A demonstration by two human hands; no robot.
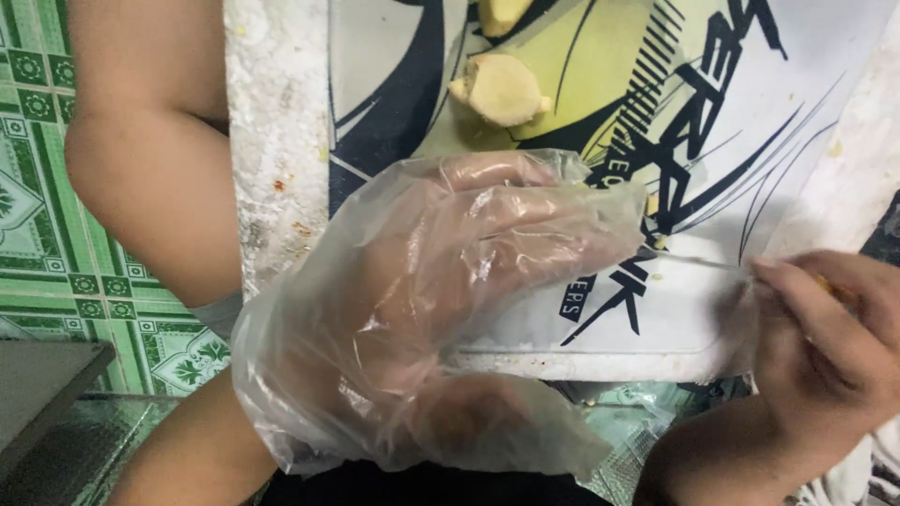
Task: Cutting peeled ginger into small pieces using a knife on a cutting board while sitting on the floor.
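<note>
My left hand (441, 281) wears a loose clear plastic glove and hovers over a white sheet (806, 122) printed with dark and yellow-green graphics. Its fingers are curled together, pointing right; whether they hold anything is hidden. My right hand (825, 337) is at the right edge, bare and closed around a thin knife (703, 263) whose blurred blade points left towards the gloved fingertips. A peeled pale yellow root piece (500, 89) lies on the sheet just beyond my left hand. Another such piece (502, 13) is cut off by the top edge.
The sheet lies on a worn white board (277, 141) with stained edges. A bare leg (150, 159) rests at the upper left over a green patterned tile floor (47, 234). A dark grey flat object (42, 379) sits at the lower left.
</note>
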